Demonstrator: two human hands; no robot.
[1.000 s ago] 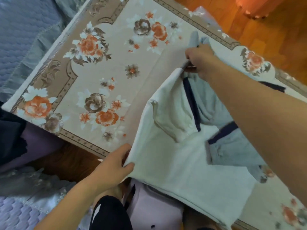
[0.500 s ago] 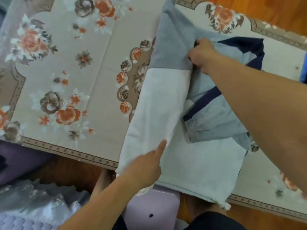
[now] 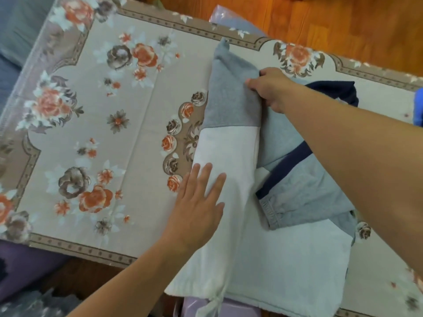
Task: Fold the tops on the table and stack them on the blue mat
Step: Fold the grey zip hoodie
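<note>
A white, grey and navy top [image 3: 270,259] lies on the table with the floral cloth [image 3: 109,138]. Its left side is folded over into a long strip, white below and grey above, and a grey sleeve with a navy band lies across the middle. My left hand [image 3: 199,204] rests flat with straight fingers on the white part of the folded strip. My right hand [image 3: 270,88] grips the grey fabric at the strip's upper edge, fingers curled round it. A sliver of the blue mat [image 3: 419,106] shows at the right edge.
The table's near edge runs under my left forearm, with a lilac stool or seat [image 3: 229,308] below it. Wooden floor [image 3: 343,24] lies beyond the far edge. Grey-blue bedding [image 3: 16,30] sits at the far left.
The left side of the top has been folded over to the right. My left hand let go of the hem and now lies flat on the fold. My right hand still holds the grey upper part.
</note>
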